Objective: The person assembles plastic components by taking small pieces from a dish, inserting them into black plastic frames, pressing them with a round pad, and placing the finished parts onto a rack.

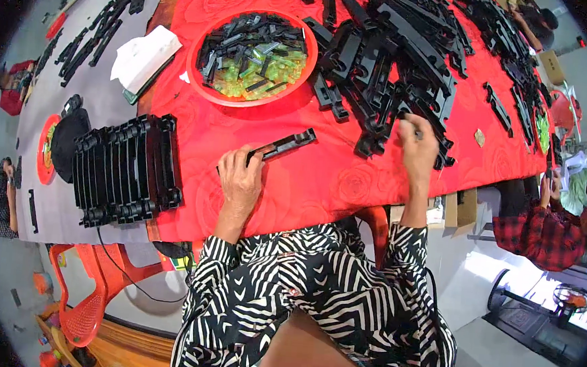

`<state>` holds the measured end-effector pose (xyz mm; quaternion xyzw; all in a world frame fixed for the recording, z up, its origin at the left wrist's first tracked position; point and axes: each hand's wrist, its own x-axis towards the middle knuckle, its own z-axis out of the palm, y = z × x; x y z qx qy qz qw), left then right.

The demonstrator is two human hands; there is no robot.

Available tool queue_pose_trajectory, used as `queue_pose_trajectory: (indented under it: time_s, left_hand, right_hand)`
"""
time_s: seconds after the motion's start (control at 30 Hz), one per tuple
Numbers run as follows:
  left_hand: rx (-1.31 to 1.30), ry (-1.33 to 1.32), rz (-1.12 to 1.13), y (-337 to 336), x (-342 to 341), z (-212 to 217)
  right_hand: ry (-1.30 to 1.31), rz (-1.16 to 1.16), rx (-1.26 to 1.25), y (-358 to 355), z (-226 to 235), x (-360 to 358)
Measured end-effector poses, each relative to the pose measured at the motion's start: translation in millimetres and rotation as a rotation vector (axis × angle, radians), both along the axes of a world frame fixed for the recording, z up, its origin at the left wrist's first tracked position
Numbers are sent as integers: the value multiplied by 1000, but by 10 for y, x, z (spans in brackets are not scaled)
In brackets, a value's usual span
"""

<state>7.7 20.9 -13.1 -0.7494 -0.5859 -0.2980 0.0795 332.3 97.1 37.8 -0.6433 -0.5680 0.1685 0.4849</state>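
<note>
Right across the room runs the worktop (pixel 321 179), covered in a red cloth with a rose pattern, and a person in a black-and-white zebra-striped top leans over its near edge. At about one o'clock from them spreads the biggest thing on it, a heap (pixel 401 47) of long black plastic parts that trails away toward the far right end. At nine o'clock stands a stack (pixel 125 170) of the same black parts set on edge in a neat row, half on the red cloth and half on the grey surface beside it. At eleven o'clock sits a round red bowl (pixel 201 83) holding small black pieces and clear yellow-green ones. Just left of the bowl lies a white folded bag (pixel 145 54).

A single black part (pixel 284 145) lies flat on the cloth at twelve o'clock, slanting up to the right. The left hand (pixel 240 176) rests on its near end, fingers curled down over it and pinning it to the cloth. The right hand (pixel 417 145) is up at the near edge of the heap, fingers bent and pinched on something small and dark; what it is I cannot tell.

Off at three o'clock another person in a red checked shirt sits beside the worktop.
</note>
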Motion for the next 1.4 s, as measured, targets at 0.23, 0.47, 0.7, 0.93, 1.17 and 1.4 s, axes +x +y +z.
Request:
queue_pose_trajectory:
  time_s: [0.23, 0.47, 0.7, 0.93, 1.17, 1.4]
  left_hand:
    - [-28, -7, 14, 14, 28, 30]
    - [-28, -10, 19, 21, 26, 17]
    - [-7, 3, 5, 13, 15, 28]
    - [-22, 1, 1, 11, 31, 54]
    - [-20, 9, 3, 13, 20, 31]
    - [-42, 3, 7, 14, 19, 13]
  right_hand:
    - [-283, -62, -89, -285, -219, 429]
    - [-585, -199, -207, -280, -528, 275]
    - [-429, -27, -12, -305, -358, 77]
    - [-406, 120, 2, -417, -285, -182]
    - [-492, -31, 4, -407, -297, -108]
    - [-386, 119, -67, -547, -373, -295]
